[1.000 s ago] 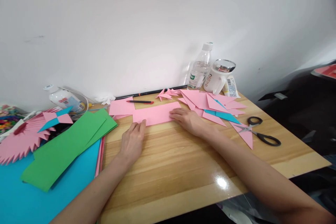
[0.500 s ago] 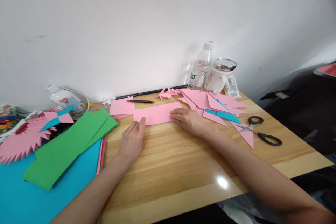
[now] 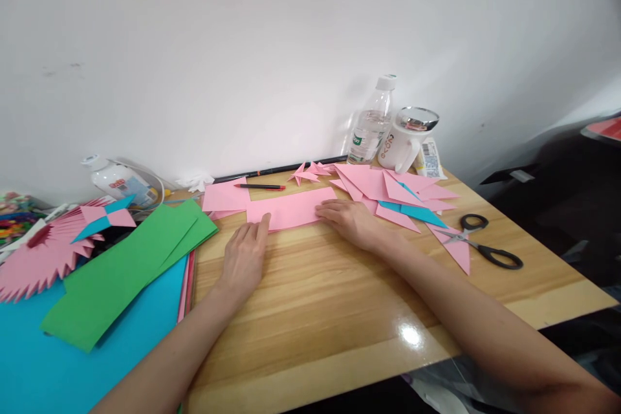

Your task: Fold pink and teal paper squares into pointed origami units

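Pink paper strip (image 3: 295, 208), right there on the tabletop (image 3: 315, 317), a hand at each end! The left hand (image 3: 244, 251) had one digit on the strip's near-left edge, the others bent; whether it pinched, I couldn't tell. At the far end, the right hand (image 3: 350, 223) laid its fingers close together on the paper, any grip hidden from me. Out right, black-handled scissors (image 3: 501, 257) lay with parted blades.
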`<state>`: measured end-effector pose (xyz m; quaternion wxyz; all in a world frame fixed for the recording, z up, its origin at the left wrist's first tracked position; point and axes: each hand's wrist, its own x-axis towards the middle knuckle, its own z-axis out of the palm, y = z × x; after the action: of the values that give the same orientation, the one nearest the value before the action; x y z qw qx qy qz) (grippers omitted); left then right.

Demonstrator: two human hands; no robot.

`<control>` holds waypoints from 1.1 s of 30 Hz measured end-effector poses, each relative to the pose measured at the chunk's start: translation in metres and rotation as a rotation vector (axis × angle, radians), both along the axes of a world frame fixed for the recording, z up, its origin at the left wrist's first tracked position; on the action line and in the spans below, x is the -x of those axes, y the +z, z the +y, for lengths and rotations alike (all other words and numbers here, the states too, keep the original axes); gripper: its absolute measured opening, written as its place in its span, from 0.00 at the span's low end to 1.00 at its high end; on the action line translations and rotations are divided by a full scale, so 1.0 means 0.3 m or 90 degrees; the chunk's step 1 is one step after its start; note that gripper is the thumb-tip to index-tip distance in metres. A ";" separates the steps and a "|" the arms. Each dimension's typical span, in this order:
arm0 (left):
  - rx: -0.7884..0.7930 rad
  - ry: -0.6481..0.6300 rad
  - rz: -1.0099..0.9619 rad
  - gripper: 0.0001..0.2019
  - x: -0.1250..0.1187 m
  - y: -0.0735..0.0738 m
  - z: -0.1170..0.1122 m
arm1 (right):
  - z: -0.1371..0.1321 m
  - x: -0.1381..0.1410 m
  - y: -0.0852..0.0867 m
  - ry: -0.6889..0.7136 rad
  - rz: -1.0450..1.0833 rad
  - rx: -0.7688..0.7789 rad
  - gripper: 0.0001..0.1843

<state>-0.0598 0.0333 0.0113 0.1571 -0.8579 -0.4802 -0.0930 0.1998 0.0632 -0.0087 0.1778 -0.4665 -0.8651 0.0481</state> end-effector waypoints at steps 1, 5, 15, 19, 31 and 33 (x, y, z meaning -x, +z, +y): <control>-0.015 -0.011 -0.009 0.29 0.002 -0.005 0.002 | 0.001 -0.001 0.000 -0.001 -0.001 0.001 0.14; -0.074 -0.042 -0.039 0.23 0.009 -0.026 0.014 | 0.006 -0.009 -0.006 0.011 0.014 -0.028 0.14; -0.043 0.023 -0.075 0.19 0.022 -0.047 0.020 | 0.009 -0.018 -0.006 0.034 0.024 -0.050 0.12; -0.025 0.001 -0.062 0.27 0.023 -0.033 0.010 | 0.003 -0.017 0.000 0.033 0.022 -0.054 0.12; -0.073 -0.021 -0.207 0.18 0.035 -0.066 0.023 | -0.003 -0.012 0.006 0.050 0.036 -0.069 0.11; -0.066 -0.016 -0.236 0.15 0.031 -0.067 0.025 | -0.003 -0.012 0.007 0.048 0.033 -0.072 0.11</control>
<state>-0.0690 0.0406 -0.0087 0.1089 -0.8227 -0.4849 -0.2759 0.2033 0.0623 -0.0066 0.2247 -0.4211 -0.8786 0.0178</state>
